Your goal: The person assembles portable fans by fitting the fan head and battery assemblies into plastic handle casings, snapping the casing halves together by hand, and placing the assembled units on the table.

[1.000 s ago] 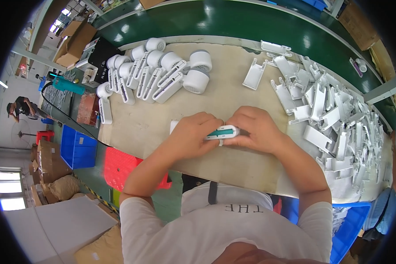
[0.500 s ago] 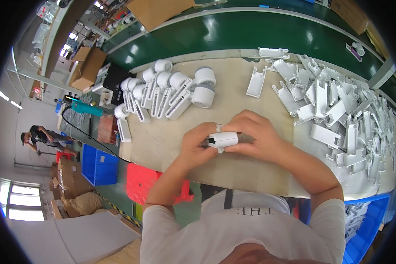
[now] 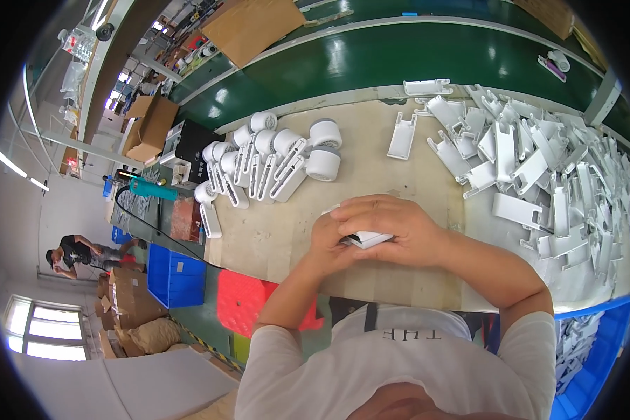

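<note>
A white plastic casing [image 3: 369, 239] is held between my two hands above the near part of the table. My left hand [image 3: 329, 241] is closed round its left end. My right hand [image 3: 392, 227] lies over its top and right side, with the fingers reaching across to the left hand and the thumb below. Most of the casing is hidden; only its near face shows between the fingers. Beyond my left hand stands a group of white handheld fans [image 3: 264, 150] with round heads and slotted handles. To the right lies a large heap of loose white plastic shells [image 3: 532, 168].
One shell [image 3: 402, 136] lies apart from the heap. A teal power screwdriver [image 3: 152, 189] with a black cable is at the left. Below the table are a red stool [image 3: 241, 301], a blue bin [image 3: 178, 276], and another blue bin [image 3: 602, 357] holding parts. A person [image 3: 84, 255] sits far left.
My right hand has closed over the top of the casing, which now shows less and sits tilted. Both hands are slightly lower in view. The whole view has shifted a little.
</note>
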Action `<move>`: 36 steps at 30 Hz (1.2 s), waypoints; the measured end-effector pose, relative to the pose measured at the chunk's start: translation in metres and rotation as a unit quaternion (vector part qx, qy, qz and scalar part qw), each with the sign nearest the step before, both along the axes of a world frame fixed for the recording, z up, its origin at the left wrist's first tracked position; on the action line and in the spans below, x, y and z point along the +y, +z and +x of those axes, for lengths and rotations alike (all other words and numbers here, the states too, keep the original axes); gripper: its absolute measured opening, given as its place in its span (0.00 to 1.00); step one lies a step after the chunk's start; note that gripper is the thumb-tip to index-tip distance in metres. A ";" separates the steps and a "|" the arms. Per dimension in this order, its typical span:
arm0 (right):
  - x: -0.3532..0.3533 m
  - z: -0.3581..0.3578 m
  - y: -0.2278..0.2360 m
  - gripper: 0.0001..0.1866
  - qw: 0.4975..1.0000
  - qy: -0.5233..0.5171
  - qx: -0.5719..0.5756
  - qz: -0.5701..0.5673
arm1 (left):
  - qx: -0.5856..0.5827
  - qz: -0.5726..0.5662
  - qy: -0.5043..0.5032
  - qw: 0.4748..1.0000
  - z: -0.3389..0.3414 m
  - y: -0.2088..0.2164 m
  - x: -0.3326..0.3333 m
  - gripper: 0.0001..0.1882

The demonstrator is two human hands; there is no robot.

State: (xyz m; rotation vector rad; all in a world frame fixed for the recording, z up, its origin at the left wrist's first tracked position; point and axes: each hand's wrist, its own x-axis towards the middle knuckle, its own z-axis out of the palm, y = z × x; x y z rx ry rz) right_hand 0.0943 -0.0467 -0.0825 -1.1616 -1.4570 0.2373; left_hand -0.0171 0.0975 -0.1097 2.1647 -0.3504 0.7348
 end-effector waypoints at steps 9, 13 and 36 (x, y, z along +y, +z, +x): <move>-0.004 -0.001 -0.003 0.16 0.999 -0.035 -0.008 0.017 | 0.020 -0.079 0.021 0.996 -0.008 -0.019 -0.007 0.22; -0.001 0.001 -0.006 0.17 1.000 -0.010 0.009 -0.028 | 0.027 -0.081 0.053 0.995 -0.008 -0.020 -0.008 0.24; -0.001 0.003 -0.012 0.17 0.999 0.037 0.019 0.008 | -0.031 -0.092 0.038 0.995 -0.003 -0.013 -0.014 0.16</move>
